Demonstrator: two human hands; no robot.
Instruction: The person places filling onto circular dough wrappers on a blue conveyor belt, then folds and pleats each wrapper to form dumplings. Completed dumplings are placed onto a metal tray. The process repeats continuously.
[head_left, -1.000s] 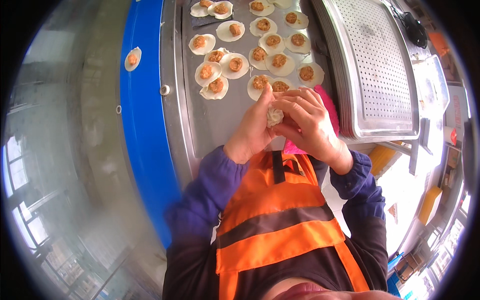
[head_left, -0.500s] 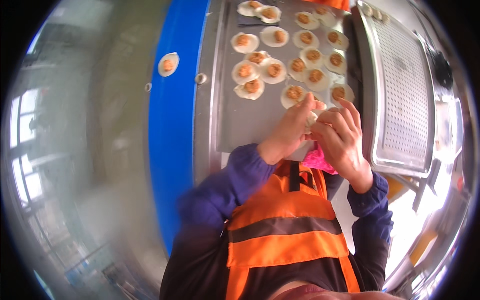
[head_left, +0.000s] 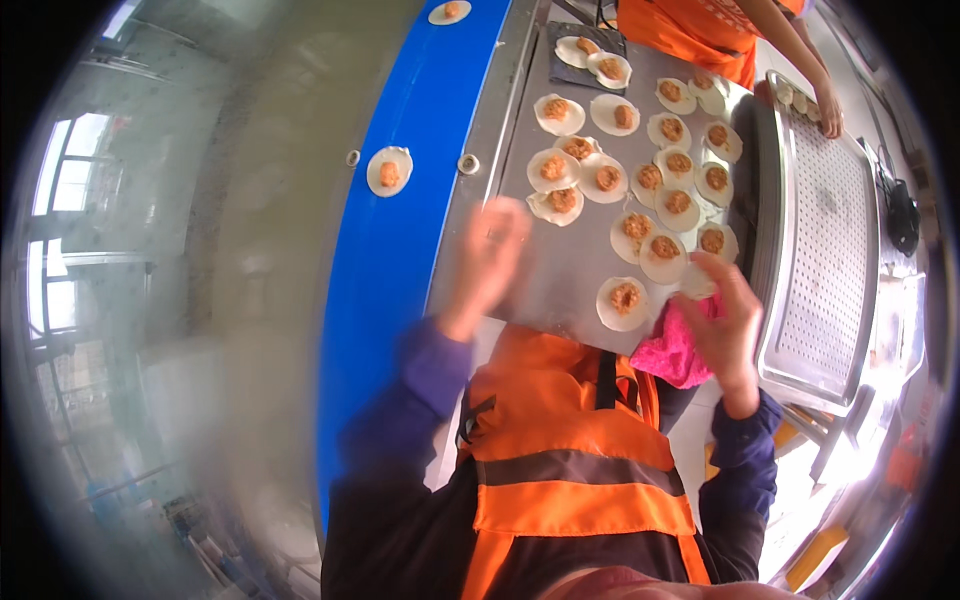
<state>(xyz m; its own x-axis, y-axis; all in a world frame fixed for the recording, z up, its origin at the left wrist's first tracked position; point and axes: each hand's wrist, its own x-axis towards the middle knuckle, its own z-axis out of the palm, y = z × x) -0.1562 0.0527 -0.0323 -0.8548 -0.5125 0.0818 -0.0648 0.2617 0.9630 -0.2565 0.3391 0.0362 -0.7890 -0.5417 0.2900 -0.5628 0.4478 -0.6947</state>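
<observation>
My left hand (head_left: 490, 258) is blurred with motion over the near left part of the steel table (head_left: 560, 270); its fingers look spread and I see nothing in it. My right hand (head_left: 725, 325) is at the table's near right edge, fingertips pinched on a small white dumpling (head_left: 695, 284). A pink cloth (head_left: 668, 352) lies under that hand. One round wrapper with orange filling (head_left: 623, 301) sits nearest, between my hands. Several more filled wrappers (head_left: 660, 190) cover the table beyond.
A blue conveyor belt (head_left: 400, 260) runs along the left, carrying a filled wrapper (head_left: 388, 171). A perforated steel tray (head_left: 830, 260) stands to the right. Another person in orange (head_left: 700, 30) works at the far end, one hand (head_left: 828, 112) on the tray.
My hands, joined on one dumpling before, have parted. The left swung out to the left, and the right stays low at the table edge with the dumpling. The view has tilted farther along the table.
</observation>
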